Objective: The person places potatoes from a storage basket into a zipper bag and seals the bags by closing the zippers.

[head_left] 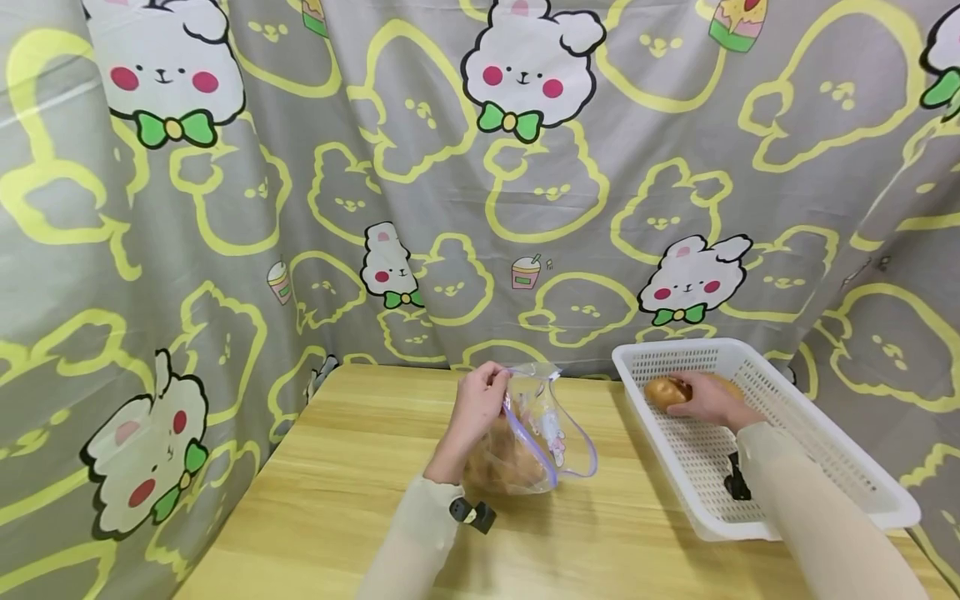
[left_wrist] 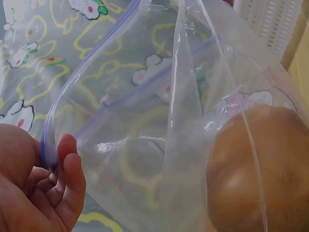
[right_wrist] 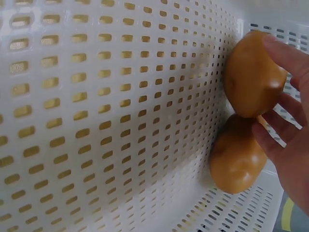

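A clear zip bag [head_left: 525, 433] with a purple seal stands on the table, its mouth spread apart. My left hand [head_left: 480, 400] pinches the left edge of its rim; in the left wrist view the thumb and fingers [left_wrist: 72, 174] close over the purple strip. Inside the bag lies at least one smooth brown potato [left_wrist: 260, 169], seen through the film. At the right, my right hand [head_left: 708, 397] reaches into a white basket [head_left: 690, 492]. Its fingers curl round one potato [right_wrist: 253, 72], and a second potato [right_wrist: 236, 157] lies against it on the basket floor.
The perforated basket stands at the right of the wooden table [head_left: 330, 467], with raised walls. A patterned grey curtain [head_left: 450, 183] hangs behind and at both sides. Black camera straps [head_left: 472, 515] sit on both wrists.
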The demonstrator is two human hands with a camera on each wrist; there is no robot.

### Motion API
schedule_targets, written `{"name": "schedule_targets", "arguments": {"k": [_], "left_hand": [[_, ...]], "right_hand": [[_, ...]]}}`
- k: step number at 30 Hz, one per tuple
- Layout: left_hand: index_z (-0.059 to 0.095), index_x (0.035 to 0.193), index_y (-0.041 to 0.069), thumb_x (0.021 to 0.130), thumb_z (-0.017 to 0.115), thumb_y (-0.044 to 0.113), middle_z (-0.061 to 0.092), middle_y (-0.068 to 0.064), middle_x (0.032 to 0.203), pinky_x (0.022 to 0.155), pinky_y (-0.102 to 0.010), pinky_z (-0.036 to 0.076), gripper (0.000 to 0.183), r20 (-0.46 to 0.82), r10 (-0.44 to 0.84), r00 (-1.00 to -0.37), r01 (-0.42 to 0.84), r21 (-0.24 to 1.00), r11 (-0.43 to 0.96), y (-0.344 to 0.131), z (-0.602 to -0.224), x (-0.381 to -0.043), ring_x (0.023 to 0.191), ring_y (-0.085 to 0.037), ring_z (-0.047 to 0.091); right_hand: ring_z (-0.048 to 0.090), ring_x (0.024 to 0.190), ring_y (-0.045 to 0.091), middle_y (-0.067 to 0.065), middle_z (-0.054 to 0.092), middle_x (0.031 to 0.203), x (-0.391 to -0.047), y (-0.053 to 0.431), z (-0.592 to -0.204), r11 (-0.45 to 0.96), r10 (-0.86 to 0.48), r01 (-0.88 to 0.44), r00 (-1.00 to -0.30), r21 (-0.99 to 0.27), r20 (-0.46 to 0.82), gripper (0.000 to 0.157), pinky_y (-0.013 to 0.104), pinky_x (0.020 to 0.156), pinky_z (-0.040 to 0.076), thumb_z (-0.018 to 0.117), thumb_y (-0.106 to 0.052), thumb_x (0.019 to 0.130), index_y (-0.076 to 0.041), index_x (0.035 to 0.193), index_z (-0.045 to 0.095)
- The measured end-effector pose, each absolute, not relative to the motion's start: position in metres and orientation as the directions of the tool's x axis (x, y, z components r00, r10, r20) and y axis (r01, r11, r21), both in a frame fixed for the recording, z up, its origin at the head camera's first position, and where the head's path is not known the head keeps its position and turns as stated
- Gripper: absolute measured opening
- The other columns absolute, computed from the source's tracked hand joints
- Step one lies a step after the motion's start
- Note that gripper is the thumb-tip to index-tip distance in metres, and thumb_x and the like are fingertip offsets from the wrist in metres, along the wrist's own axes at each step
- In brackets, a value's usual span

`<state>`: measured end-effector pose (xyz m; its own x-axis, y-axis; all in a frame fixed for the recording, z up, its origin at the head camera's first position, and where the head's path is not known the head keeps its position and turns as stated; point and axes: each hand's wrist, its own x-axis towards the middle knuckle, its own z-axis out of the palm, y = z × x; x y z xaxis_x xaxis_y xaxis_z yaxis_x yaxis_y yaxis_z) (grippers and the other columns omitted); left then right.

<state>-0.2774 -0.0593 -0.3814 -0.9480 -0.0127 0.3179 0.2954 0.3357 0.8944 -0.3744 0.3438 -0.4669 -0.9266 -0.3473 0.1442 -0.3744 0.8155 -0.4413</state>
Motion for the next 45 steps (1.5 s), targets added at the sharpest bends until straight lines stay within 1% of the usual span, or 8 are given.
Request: {"name": "schedule_targets", "arguments": {"k": [5,9,20,26,35,38,41,45], "left_hand": [[0.063,0.087,0.001,0.096,0.052,0.011,0.050,-0.003,0.059,0.041,-0.027,0.049,0.018,0.307,-0.009,-0.952,0.286,0.896,0.339,-0.060,-0.381,-0.277,0.043,-0.013,0.051],[0.063,0.086,0.001,0.096,0.052,0.011,0.050,-0.002,0.059,0.041,-0.026,0.049,0.018,0.303,-0.010,-0.953,0.282,0.898,0.337,-0.059,-0.381,-0.277,0.043,-0.012,0.051],[0.063,0.087,0.000,0.096,0.052,0.010,0.050,-0.002,0.059,0.040,-0.024,0.047,0.018,0.305,-0.011,-0.952,0.284,0.898,0.336,-0.061,-0.381,-0.276,0.042,-0.015,0.051],[0.064,0.087,0.000,0.096,0.052,0.010,0.050,-0.002,0.058,0.040,-0.024,0.047,0.018,0.304,-0.009,-0.952,0.284,0.899,0.333,-0.063,-0.380,-0.275,0.046,-0.027,0.056],[0.064,0.087,0.000,0.096,0.052,0.011,0.049,-0.002,0.059,0.040,-0.023,0.046,0.018,0.302,-0.006,-0.953,0.284,0.902,0.324,-0.065,-0.380,-0.272,0.056,-0.045,0.058],[0.063,0.086,0.001,0.096,0.052,0.011,0.050,-0.001,0.058,0.040,-0.023,0.046,0.018,0.303,-0.003,-0.953,0.286,0.901,0.326,-0.065,-0.379,-0.271,0.053,-0.040,0.058],[0.064,0.087,0.000,0.096,0.051,0.011,0.051,-0.002,0.059,0.040,-0.024,0.047,0.018,0.302,0.001,-0.953,0.286,0.902,0.323,-0.066,-0.378,-0.270,0.047,-0.030,0.056],[0.065,0.090,0.000,0.096,0.051,0.010,0.052,-0.002,0.060,0.040,-0.024,0.048,0.018,0.303,0.003,-0.953,0.289,0.904,0.317,-0.067,-0.378,-0.269,0.045,-0.022,0.054]], "right_hand": [[0.057,0.097,0.039,0.032,0.055,0.116,-0.378,0.345,-0.472,0.797,-0.346,-0.367,-0.929,-0.480,0.136,0.069,0.053,0.082,0.047,0.077,-0.021,0.078,0.013,0.129,0.045],[0.053,0.104,0.045,0.034,0.051,0.121,-0.379,0.343,-0.474,0.792,-0.331,-0.343,-0.936,-0.505,0.118,0.071,0.056,0.087,0.044,0.075,-0.020,0.080,0.014,0.131,0.041],[0.049,0.110,0.049,0.037,0.045,0.126,-0.375,0.339,-0.473,0.821,-0.293,-0.275,-0.955,-0.500,0.044,0.087,0.059,0.092,0.039,0.078,-0.028,0.076,0.013,0.138,0.031],[0.052,0.106,0.046,0.037,0.047,0.124,-0.372,0.339,-0.472,0.835,-0.301,-0.247,-0.953,-0.492,-0.033,0.094,0.059,0.090,0.041,0.079,-0.031,0.073,0.013,0.139,0.029],[0.057,0.093,0.036,0.030,0.056,0.111,-0.359,0.338,-0.466,0.815,-0.351,-0.281,-0.935,-0.507,-0.046,0.086,0.050,0.082,0.047,0.082,-0.025,0.067,0.016,0.130,0.040],[0.057,0.087,0.031,0.026,0.059,0.106,-0.355,0.339,-0.458,0.816,-0.365,-0.314,-0.931,-0.485,-0.011,0.084,0.044,0.076,0.048,0.082,-0.026,0.065,0.016,0.126,0.043],[0.056,0.082,0.024,0.021,0.061,0.101,-0.353,0.340,-0.448,0.818,-0.371,-0.352,-0.927,-0.455,0.049,0.079,0.037,0.070,0.047,0.082,-0.027,0.065,0.015,0.123,0.047],[0.055,0.081,0.022,0.019,0.060,0.100,-0.348,0.340,-0.432,0.792,-0.386,-0.366,-0.920,-0.489,0.065,0.076,0.036,0.068,0.045,0.078,-0.024,0.072,0.016,0.127,0.043]]}}
